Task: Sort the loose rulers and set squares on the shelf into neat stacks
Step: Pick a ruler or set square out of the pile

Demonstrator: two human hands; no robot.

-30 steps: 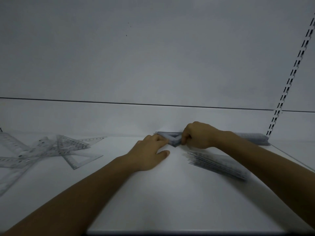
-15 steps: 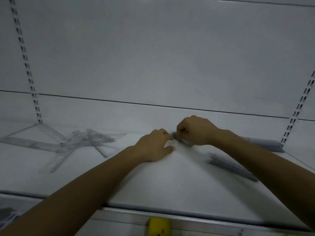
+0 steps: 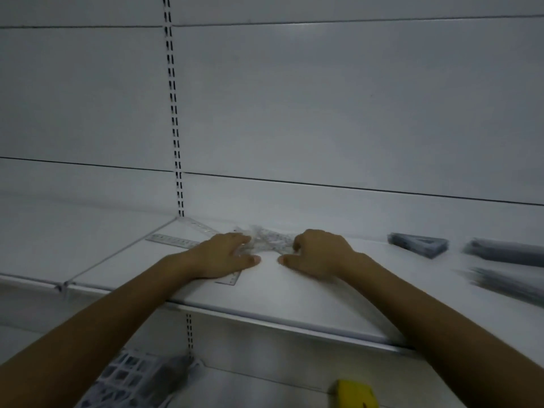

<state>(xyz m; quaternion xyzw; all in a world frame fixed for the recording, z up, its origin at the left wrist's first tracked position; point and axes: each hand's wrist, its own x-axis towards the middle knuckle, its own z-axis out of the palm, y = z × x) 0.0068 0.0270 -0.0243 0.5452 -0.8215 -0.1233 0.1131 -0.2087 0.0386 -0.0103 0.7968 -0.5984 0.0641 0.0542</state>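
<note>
Having left the stacked set squares [image 3: 418, 245] at right, both hands [image 3: 272, 254] now gathered the loose clear rulers [image 3: 269, 240], fingers curled onto them.

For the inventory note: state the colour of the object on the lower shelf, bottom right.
Yellow object, head view.

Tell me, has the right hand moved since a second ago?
Yes. The right hand has left the triangle stack it was touching and gone leftward to the loose clear pile near the slotted upright.
</note>
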